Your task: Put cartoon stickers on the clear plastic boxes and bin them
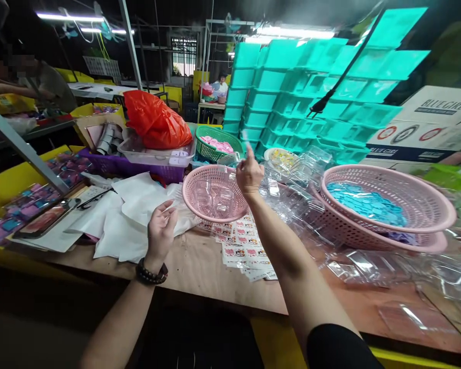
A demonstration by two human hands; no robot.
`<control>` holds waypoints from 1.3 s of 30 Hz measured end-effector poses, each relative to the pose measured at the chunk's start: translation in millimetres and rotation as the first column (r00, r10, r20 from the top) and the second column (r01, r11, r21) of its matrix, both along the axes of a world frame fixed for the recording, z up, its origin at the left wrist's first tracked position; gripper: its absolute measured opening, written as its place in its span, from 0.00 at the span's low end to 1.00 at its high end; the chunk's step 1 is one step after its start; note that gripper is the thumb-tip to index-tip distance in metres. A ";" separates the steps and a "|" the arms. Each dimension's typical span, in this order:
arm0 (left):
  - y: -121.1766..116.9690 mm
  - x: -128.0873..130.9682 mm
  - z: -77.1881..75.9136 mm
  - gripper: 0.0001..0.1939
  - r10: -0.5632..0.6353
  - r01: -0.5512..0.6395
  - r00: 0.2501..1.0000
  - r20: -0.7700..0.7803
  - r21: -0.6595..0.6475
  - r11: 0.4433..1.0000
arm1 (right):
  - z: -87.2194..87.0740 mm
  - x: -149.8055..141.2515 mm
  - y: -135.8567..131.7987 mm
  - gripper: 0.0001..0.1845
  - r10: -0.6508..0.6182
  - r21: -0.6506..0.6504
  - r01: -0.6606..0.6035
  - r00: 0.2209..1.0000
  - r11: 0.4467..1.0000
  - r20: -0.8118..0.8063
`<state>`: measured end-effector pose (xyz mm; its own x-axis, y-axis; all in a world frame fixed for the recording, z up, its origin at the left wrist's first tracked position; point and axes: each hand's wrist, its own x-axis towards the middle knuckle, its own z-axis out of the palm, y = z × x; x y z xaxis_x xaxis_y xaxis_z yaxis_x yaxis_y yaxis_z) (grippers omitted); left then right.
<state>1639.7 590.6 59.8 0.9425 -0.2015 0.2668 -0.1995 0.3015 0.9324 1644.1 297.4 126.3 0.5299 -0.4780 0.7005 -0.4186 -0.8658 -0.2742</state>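
Observation:
My left hand [162, 230], with a beaded bracelet on the wrist, hovers over the bench's front part beside white sheets [134, 215]. Its fingers are apart and loosely bent, with nothing in them. My right hand [249, 174] is stretched forward above the right rim of a small pink basket [188, 192]. Its index finger points up and away; the other fingers curl in, their tips hidden. A clear plastic piece [229, 159] shows right beside them; whether they grip it I cannot tell. Clear plastic cases [221, 202] lie in the basket. Printed sticker sheets [244, 251] lie below it.
Stacked pink baskets [430, 205] with blue pieces [364, 205] stand right, beside loose clear packaging [369, 266]. Behind are teal bins [276, 77], a green basket [203, 146] and a red bag [155, 120]. A phone [44, 220] lies left. A co-worker [48, 82] sits far left.

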 end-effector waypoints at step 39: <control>-34.8 -58.1 -7.6 0.23 -0.617 0.478 0.724 -0.308 -0.420 0.771 | 15.5 -156.4 113.3 0.28 0.666 0.847 -0.458 0.724 0.269 0.180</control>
<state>1581.6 555.9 52.2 0.7189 -0.6948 0.0219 0.4628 0.5019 0.7307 1487.7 410.7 141.8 0.9640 -0.2629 0.0406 -0.0478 -0.3212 -0.9458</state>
